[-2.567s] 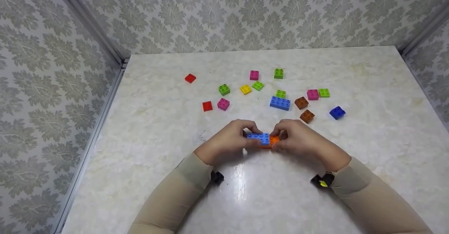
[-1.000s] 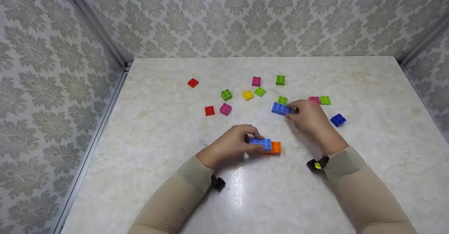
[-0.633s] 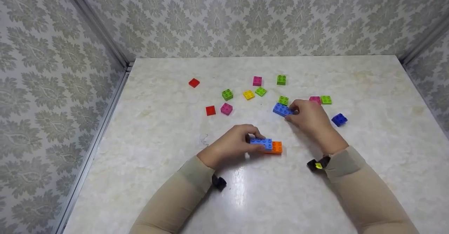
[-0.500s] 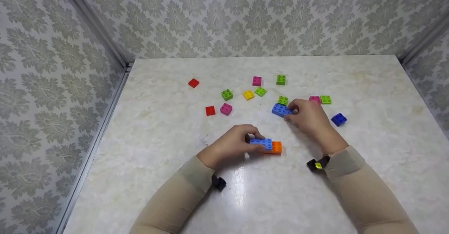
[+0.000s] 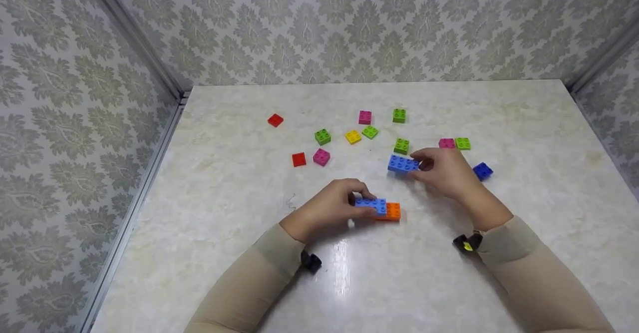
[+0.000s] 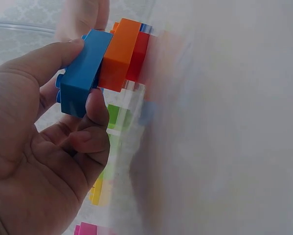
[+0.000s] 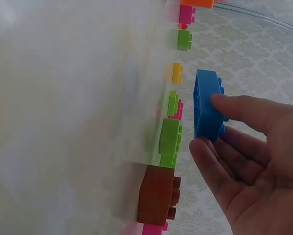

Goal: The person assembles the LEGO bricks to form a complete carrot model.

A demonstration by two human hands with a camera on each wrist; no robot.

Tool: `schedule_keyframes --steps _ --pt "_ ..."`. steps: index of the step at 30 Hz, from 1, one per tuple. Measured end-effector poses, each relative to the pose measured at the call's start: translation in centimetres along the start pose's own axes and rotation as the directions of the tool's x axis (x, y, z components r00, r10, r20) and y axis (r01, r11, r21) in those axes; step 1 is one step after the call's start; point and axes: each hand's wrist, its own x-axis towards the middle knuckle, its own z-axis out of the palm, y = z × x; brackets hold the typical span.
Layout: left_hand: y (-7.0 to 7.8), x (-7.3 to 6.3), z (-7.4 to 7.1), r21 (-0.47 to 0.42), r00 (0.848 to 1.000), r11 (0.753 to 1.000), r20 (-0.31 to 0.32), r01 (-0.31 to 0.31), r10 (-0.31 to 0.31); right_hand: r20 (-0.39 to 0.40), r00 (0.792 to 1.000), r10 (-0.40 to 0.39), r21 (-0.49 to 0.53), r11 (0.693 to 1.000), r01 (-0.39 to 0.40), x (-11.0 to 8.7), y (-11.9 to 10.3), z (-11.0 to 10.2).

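Observation:
Near the middle of the table, my left hand [image 5: 332,203] pinches a light-blue toy building brick [image 5: 381,205] between thumb and fingers. This brick is stacked over an orange brick [image 5: 394,211] that sticks out to its right. Underneath the orange one, a red brick [image 6: 138,58] shows in the left wrist view. Farther back and to the right, my right hand [image 5: 444,170] grips one end of another long blue brick [image 5: 399,164], held up off the table in the right wrist view [image 7: 209,105]. A green brick [image 5: 401,146] lies just behind it.
Scattered across the back half are pink [image 5: 321,157], red [image 5: 298,160], yellow [image 5: 353,137] and several green bricks. A dark-blue brick [image 5: 482,171] lies right of my right hand. The right wrist view shows a brown brick [image 7: 158,196]. Patterned walls enclose the table [image 5: 224,163].
My right hand left the stack, took hold of the long blue brick beside the green one and lifted it, drawing it slightly nearer. My left hand has kept its hold on the stack.

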Motion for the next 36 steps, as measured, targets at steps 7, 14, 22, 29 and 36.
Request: schedule_keyframes --steps 7,14,22,29,36 --pt "0.0 0.2 0.1 0.011 1.0 1.0 0.003 0.004 -0.004 0.028 0.999 -0.034 0.066 0.997 0.032 -1.5 0.2 -0.2" --pt "0.0 0.1 0.2 0.0 1.0 1.0 0.003 -0.001 0.001 0.082 0.993 -0.09 0.056 0.995 0.085 -2.3 0.5 0.0" --pt "0.3 0.0 0.0 -0.001 1.0 1.0 0.004 0.02 -0.02 0.2 0.974 -0.102 0.07 0.994 0.09 -2.5 0.5 -0.5" --pt "0.2 0.0 0.1 -0.013 1.0 1.0 -0.009 0.005 -0.006 0.271 0.951 -0.149 0.06 0.989 0.138 -2.6 0.3 -0.5" --pt "0.2 -0.2 0.3 -0.036 1.0 0.999 -0.012 0.017 -0.017 0.307 0.929 -0.206 0.092 0.978 0.186 -2.6 0.7 -0.3"
